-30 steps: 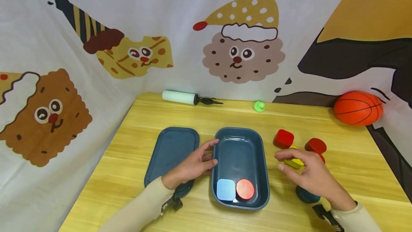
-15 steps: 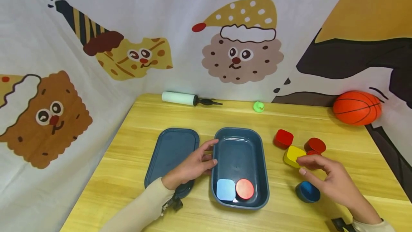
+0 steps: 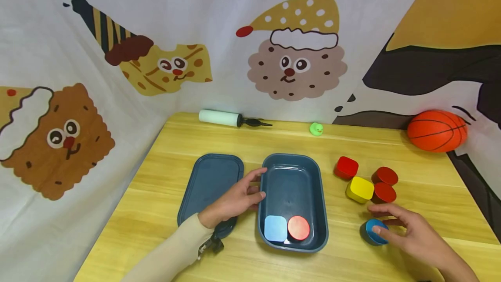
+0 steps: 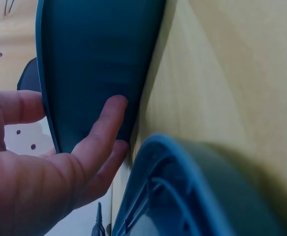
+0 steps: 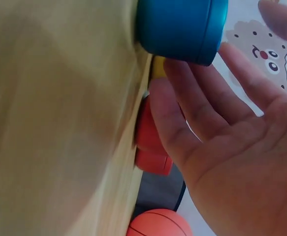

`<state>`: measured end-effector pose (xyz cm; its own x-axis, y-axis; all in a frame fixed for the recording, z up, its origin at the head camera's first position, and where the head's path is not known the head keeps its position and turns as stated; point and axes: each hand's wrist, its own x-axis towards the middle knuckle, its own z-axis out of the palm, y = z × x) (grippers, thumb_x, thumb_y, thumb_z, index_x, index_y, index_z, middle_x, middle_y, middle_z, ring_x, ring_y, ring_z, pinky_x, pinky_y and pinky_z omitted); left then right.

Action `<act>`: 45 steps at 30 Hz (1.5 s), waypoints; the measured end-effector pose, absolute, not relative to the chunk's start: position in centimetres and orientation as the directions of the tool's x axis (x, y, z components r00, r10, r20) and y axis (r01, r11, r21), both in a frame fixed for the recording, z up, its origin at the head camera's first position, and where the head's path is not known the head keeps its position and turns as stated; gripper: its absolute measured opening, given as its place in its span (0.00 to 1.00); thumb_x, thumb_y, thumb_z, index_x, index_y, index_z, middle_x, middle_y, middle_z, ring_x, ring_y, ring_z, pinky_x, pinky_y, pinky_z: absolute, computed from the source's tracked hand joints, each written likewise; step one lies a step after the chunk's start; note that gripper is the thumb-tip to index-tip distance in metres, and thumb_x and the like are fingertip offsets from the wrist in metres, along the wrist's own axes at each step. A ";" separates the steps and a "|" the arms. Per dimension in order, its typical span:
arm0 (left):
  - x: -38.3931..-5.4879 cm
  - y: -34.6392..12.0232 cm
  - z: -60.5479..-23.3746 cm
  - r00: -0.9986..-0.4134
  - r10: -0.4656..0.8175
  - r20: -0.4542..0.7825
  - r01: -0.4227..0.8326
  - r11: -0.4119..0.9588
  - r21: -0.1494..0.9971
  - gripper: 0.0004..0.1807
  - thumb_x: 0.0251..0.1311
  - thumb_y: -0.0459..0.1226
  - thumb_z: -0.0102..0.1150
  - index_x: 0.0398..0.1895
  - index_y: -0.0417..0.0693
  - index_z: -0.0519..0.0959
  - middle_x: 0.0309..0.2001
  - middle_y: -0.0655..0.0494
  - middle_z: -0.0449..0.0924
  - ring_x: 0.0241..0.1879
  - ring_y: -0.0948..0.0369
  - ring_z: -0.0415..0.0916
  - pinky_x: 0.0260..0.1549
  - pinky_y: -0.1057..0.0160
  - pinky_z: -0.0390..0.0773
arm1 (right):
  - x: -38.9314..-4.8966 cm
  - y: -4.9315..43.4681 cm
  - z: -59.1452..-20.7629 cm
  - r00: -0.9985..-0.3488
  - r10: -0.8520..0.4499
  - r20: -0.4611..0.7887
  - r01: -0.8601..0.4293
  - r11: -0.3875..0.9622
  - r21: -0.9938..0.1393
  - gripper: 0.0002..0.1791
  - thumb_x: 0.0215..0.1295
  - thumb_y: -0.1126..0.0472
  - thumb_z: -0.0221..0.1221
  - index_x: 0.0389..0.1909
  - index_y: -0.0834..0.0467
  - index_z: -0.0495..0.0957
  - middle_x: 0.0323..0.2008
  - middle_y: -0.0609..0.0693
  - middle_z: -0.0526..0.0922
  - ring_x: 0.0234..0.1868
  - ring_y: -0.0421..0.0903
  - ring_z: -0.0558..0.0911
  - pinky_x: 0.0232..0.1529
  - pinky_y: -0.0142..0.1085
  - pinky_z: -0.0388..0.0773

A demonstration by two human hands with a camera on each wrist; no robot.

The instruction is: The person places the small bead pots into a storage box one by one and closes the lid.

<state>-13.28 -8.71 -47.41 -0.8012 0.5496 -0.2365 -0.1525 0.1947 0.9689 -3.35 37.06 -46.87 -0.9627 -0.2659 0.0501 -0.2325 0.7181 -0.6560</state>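
Observation:
A dark blue rectangular box (image 3: 289, 190) stands without a lid on the table. Inside its near end are a light blue square piece (image 3: 275, 228) and a red round piece (image 3: 298, 228). My left hand (image 3: 235, 201) lies along the box's left side; in the left wrist view two extended fingers touch the outer wall and another digit meets the rim. My right hand (image 3: 411, 232) spreads around a small blue round container (image 3: 374, 232), its thumb over the top and fingers on the far side. The right wrist view shows the thumb apart from the blue container (image 5: 182, 29).
A dark blue lid (image 3: 215, 182) lies left of the box. Beyond the right hand stand a yellow squarish container (image 3: 360, 189), a red squarish one (image 3: 346, 168) and two red round ones (image 3: 385, 192). A pump (image 3: 221, 118), green duck (image 3: 316, 129) and orange ball (image 3: 437, 131) line the back.
My right hand has moved back from above the yellow and red containers, down and right, to the blue round container. The left hand has stayed at the box.

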 end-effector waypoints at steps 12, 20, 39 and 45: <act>-13.3 -8.8 -47.5 -0.794 0.559 -0.240 -0.153 0.198 0.968 0.38 0.79 0.35 0.56 0.86 0.61 0.54 0.77 0.41 0.61 0.64 0.45 0.79 0.49 0.53 0.88 | -3.1 37.9 -48.0 -0.931 -0.318 -0.178 -0.139 0.761 -0.634 0.35 0.57 0.48 0.79 0.66 0.44 0.78 0.60 0.51 0.82 0.49 0.28 0.75 0.45 0.27 0.80; -13.3 -8.8 -47.4 -0.799 0.552 -0.238 -0.148 0.203 0.968 0.38 0.79 0.35 0.56 0.85 0.61 0.54 0.77 0.41 0.62 0.65 0.45 0.78 0.49 0.53 0.88 | -3.5 37.6 -47.6 -0.938 -0.288 -0.193 -0.116 0.785 -0.609 0.34 0.57 0.46 0.78 0.65 0.43 0.79 0.61 0.52 0.82 0.47 0.30 0.75 0.43 0.28 0.80; -13.5 -8.7 -46.9 -0.806 0.547 -0.227 -0.152 0.180 0.972 0.37 0.78 0.33 0.56 0.85 0.58 0.56 0.75 0.39 0.63 0.55 0.53 0.80 0.46 0.53 0.88 | -7.3 33.7 -43.7 -0.910 -0.389 0.143 -0.393 0.704 -0.592 0.34 0.53 0.53 0.82 0.62 0.48 0.82 0.54 0.46 0.84 0.47 0.31 0.79 0.42 0.28 0.84; -13.4 -8.7 -47.0 -0.809 0.542 -0.228 -0.154 0.178 0.972 0.37 0.77 0.33 0.57 0.85 0.57 0.57 0.76 0.39 0.63 0.57 0.53 0.80 0.46 0.53 0.88 | -9.0 31.8 -43.0 -0.882 -0.413 0.227 -0.463 0.671 -0.580 0.35 0.53 0.56 0.82 0.63 0.44 0.81 0.56 0.46 0.84 0.46 0.33 0.79 0.39 0.30 0.84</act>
<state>-13.44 -8.71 -46.96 -0.8089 0.5421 -0.2277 -0.1545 0.1776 0.9719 -8.97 31.76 -42.98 -0.8820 -0.4132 0.2268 -0.4632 0.6706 -0.5795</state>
